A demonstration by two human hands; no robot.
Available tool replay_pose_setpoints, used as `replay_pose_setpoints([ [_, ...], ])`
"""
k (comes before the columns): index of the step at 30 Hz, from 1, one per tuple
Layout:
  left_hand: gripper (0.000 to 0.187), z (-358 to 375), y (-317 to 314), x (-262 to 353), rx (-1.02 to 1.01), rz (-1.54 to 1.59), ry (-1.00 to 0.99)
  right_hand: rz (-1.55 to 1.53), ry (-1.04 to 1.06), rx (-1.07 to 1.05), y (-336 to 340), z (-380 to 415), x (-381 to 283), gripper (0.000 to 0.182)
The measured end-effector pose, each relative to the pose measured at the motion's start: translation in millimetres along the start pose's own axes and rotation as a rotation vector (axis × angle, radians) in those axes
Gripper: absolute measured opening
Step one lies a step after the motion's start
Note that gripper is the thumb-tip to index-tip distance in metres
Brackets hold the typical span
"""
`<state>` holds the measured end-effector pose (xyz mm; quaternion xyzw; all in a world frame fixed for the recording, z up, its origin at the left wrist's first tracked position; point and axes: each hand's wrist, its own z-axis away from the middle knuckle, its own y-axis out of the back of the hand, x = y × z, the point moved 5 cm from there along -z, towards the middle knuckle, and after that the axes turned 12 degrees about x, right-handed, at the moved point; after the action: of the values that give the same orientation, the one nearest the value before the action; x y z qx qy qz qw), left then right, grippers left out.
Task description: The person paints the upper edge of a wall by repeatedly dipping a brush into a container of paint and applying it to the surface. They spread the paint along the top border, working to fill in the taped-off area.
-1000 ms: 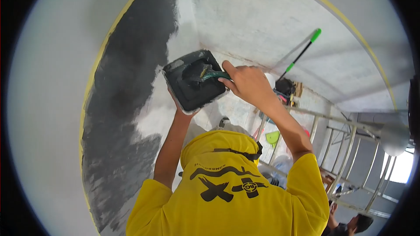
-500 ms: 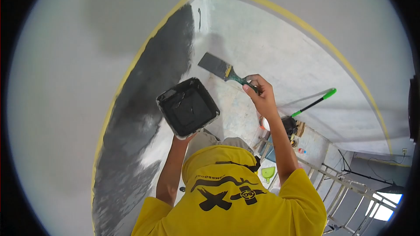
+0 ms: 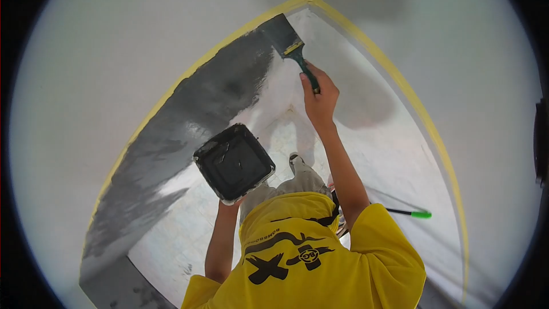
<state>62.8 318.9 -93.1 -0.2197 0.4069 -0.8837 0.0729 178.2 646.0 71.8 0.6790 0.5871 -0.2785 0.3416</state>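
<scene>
My right hand (image 3: 321, 100) is closed around the green handle of a wide flat paintbrush (image 3: 293, 50). The dark bristles lie at the upper edge of the dark grey painted area (image 3: 211, 88), close to the wall corner. Below, my left hand (image 3: 231, 202) supports a square paint tub (image 3: 235, 160) from underneath, its fingers mostly hidden. Black paint coats the inside of the tub, and its rim is smeared pale and dark.
Yellow tape (image 3: 150, 119) borders the lower wall on both sides and meets at the corner. The right wall section (image 3: 394, 154) is whitish. A black pole with a green end (image 3: 421, 214) leans at the right. My shoe (image 3: 294, 159) shows below.
The brush has gone up from mid-air to the wall near the corner. My view has turned toward the corner, and the tub sits slightly lower and further left in view.
</scene>
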Motion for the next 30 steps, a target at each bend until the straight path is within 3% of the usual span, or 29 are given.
replay_pose_setpoints([
  [6,0.057,30.2,5.1,-46.4,0.092,0.091,-0.15,0.031,-0.067,-0.266,1.8,14.1,39.2,0.022],
  [12,0.057,47.0,3.8,-65.2,0.113,0.149,-0.258,-0.248,0.073,-0.05,19.1,-2.8,4.5,0.021],
  [15,0.057,48.4,7.4,-68.7,0.106,0.163,-0.295,-0.282,0.133,-0.067,-1.9,-1.9,8.3,0.022],
  [18,0.057,60.5,15.6,-67.6,0.123,0.175,-0.34,-0.216,0.03,-0.204,-16.8,17.0,21.8,0.023],
  [21,0.056,77.9,25.9,-65.6,0.139,0.209,-0.388,-0.339,0.119,-0.039,2.1,13.0,10.1,0.024],
  [25,0.056,91.9,34.6,-65.9,0.161,0.229,-0.412,-0.231,0.05,-0.138,2.5,-0.8,-13.8,0.02],
  [27,0.056,94.3,36.3,-65.0,0.169,0.224,-0.415,-0.138,0.001,-0.252,-9.9,8.8,-3.7,0.02],
  [30,0.056,88.5,32.2,-62.9,0.147,0.215,-0.424,-0.206,0.024,-0.252,-15.6,28.3,31.2,0.02],
])
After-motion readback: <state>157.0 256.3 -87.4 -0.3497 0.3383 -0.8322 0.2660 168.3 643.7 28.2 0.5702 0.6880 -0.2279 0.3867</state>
